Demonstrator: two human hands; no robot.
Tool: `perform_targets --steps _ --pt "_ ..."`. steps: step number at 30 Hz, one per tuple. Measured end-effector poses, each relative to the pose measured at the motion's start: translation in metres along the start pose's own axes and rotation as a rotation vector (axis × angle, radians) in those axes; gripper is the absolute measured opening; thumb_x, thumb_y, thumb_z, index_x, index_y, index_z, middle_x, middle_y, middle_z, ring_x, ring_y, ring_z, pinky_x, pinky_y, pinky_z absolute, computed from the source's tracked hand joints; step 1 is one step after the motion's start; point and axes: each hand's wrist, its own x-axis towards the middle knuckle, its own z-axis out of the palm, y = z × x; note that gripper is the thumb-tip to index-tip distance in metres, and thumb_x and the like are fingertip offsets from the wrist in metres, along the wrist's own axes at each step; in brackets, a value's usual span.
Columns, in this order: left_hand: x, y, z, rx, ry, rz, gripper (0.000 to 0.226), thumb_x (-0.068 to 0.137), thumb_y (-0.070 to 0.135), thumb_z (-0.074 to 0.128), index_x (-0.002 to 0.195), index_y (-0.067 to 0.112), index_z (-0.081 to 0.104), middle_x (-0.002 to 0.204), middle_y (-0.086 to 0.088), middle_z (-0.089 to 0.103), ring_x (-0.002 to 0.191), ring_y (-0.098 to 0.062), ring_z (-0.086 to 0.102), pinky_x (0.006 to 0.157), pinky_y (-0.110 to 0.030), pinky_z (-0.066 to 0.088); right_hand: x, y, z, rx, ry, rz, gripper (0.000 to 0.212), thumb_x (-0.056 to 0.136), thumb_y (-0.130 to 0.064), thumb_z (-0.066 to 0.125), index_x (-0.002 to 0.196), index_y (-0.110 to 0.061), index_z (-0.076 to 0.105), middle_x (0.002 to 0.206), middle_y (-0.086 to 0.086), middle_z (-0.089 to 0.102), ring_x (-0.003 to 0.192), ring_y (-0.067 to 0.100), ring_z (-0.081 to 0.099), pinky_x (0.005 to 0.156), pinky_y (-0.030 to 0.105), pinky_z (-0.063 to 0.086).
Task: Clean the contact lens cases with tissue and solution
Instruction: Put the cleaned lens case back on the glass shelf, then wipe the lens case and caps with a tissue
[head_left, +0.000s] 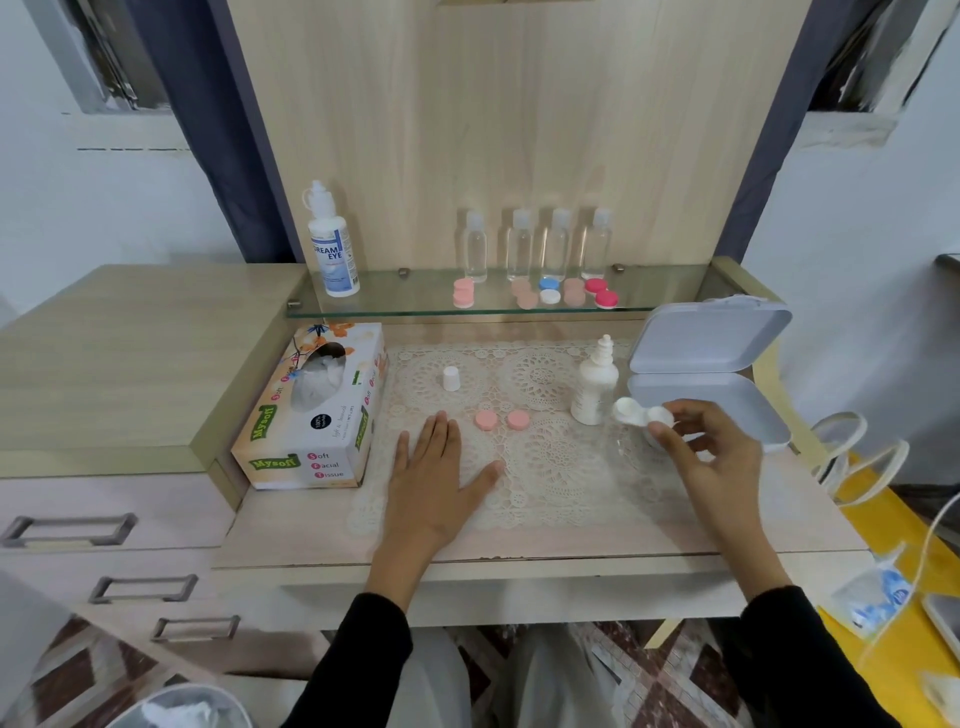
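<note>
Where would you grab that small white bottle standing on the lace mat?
Grip the small white bottle round its wide lower body, from the side where the left hand lies. It stands upright, uncapped, so the thin nozzle offers little hold; the open box and the right hand, holding a white lens case, crowd its other side.

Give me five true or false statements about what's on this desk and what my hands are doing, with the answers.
1. The right hand pinches a white lens case. True.
2. The left hand grips the tissue box. False: it lies flat on the lace mat, holding nothing.
3. Two pink caps lie on the lace mat. True.
4. The small white bottle has its cap on. False: its nozzle is bare, and a white cap stands apart on the mat.
5. Four clear bottles stand on the glass shelf. True.
</note>
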Motion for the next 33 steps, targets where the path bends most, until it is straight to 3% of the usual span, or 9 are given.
perform_targets --steps 4,7,13,16,19,21,24,29,33 --pt "-0.002 0.001 -0.003 -0.051 0.037 0.003 0.078 0.093 0.064 0.021 0.151 0.012 0.012 0.160 0.000 0.002 0.146 -0.008 -0.004 0.118 -0.032 -0.010 -0.012 -0.008 0.031 -0.023 -0.204 -0.010 0.016 0.077 -0.014 0.077 0.092 -0.016 0.069 0.083 -0.006 0.069 0.073 0.011 0.060 0.058 0.014 0.042" --pt "-0.003 0.000 -0.004 -0.107 0.070 0.014 0.071 0.096 0.056 0.027 0.151 0.012 0.018 0.160 0.000 0.007 0.146 -0.008 0.000 0.118 -0.029 -0.008 -0.017 -0.007 0.052 -0.053 -0.341 0.028 0.016 0.076 -0.017 0.079 0.087 -0.024 0.070 0.081 -0.013 0.067 0.070 0.008 0.057 0.059 0.021 0.040" --pt "-0.003 -0.002 -0.001 -0.148 0.141 0.031 0.063 0.097 0.048 0.038 0.148 0.013 0.028 0.158 -0.001 0.018 0.145 -0.011 0.010 0.119 -0.028 -0.002 -0.025 -0.008 0.079 -0.187 -0.457 0.011 0.016 0.077 -0.029 0.077 0.090 -0.030 0.068 0.088 -0.011 0.063 0.076 0.002 0.051 0.065 0.020 0.035" --pt "-0.006 -0.002 0.002 -0.144 0.217 0.044 0.054 0.095 0.041 0.046 0.141 0.012 0.043 0.150 -0.003 0.037 0.141 -0.016 0.027 0.118 -0.032 0.013 -0.026 -0.010 0.085 -0.207 -0.494 -0.064 0.017 0.077 -0.028 0.077 0.090 -0.026 0.067 0.093 -0.012 0.062 0.087 0.004 0.048 0.073 0.023 0.038" --pt "-0.009 0.002 -0.001 -0.154 0.387 0.080 0.037 0.088 0.025 0.060 0.121 0.011 0.063 0.123 -0.003 0.063 0.118 -0.021 0.055 0.098 -0.036 0.046 -0.027 -0.008 0.085 -0.221 -0.489 -0.092 0.018 0.077 -0.030 0.077 0.092 -0.024 0.068 0.094 -0.013 0.061 0.089 0.001 0.047 0.074 0.020 0.036" --pt "-0.013 0.005 -0.007 -0.190 0.506 0.092 0.027 0.085 0.019 0.063 0.111 0.014 0.069 0.108 0.001 0.068 0.104 -0.016 0.061 0.078 -0.031 0.053 -0.028 -0.006 0.083 -0.222 -0.482 -0.099 0.021 0.077 -0.032 0.077 0.095 -0.024 0.069 0.094 -0.015 0.060 0.090 -0.001 0.047 0.072 0.016 0.034" --pt "-0.017 0.004 -0.023 -0.265 0.626 0.116 0.026 0.086 0.022 0.054 0.105 0.019 0.071 0.101 0.005 0.069 0.095 -0.006 0.057 0.071 -0.021 0.050 -0.029 -0.007 0.082 -0.217 -0.483 -0.113 0.023 0.077 -0.032 0.077 0.096 -0.024 0.069 0.094 -0.017 0.060 0.090 0.000 0.047 0.072 0.014 0.034" --pt "0.007 -0.022 -0.078 -0.307 0.745 0.023 0.029 0.090 0.029 0.045 0.105 0.022 0.069 0.099 0.005 0.068 0.084 -0.014 0.059 0.069 -0.025 0.047 -0.029 -0.008 0.082 -0.225 -0.480 -0.128 0.022 0.077 -0.033 0.077 0.095 -0.024 0.069 0.093 -0.019 0.058 0.091 0.000 0.048 0.073 0.015 0.036" --pt "0.049 -0.068 -0.113 -0.274 0.589 -0.234 0.026 0.091 0.017 0.050 0.109 0.018 0.069 0.109 -0.001 0.068 0.097 -0.023 0.060 0.080 -0.033 0.047 -0.029 -0.009 0.082 -0.219 -0.481 -0.139 0.022 0.077 -0.032 0.077 0.095 -0.023 0.069 0.092 -0.018 0.058 0.091 0.001 0.048 0.074 0.016 0.036"
